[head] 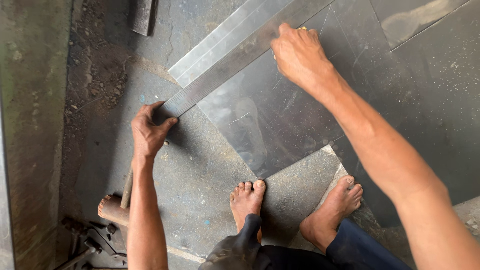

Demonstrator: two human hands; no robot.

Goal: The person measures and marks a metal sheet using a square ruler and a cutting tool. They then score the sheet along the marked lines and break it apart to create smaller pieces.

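Steel ruler (227,67), long and flat, is lying at a slant across the near-left edge of a shiny metal sheet (280,120) on the floor, running from the left hand up toward the far right. The left hand (149,131) is pinching the ruler's near-left end, thumb on one side and curled fingers on the other, where that end is overhanging the sheet onto the concrete. The right hand (298,56) is pressing down on the ruler farther along, knuckles up and fingers curled shut; something small and yellowish is showing at the fingertips, but what it is cannot be told. Both forearms are reaching out from the near edge. Nearer in, the person's two bare feet are planted: the left foot (246,200) is resting on the grey concrete floor (200,175) with its toes just at the sheet's near corner, and the right foot (334,207) is standing on the sheet's near edge. Dark trouser legs are showing at the bottom. At the near left, a rusty pipe end (112,209) and some dark metal tool parts (92,242) are lying on the gritty floor.
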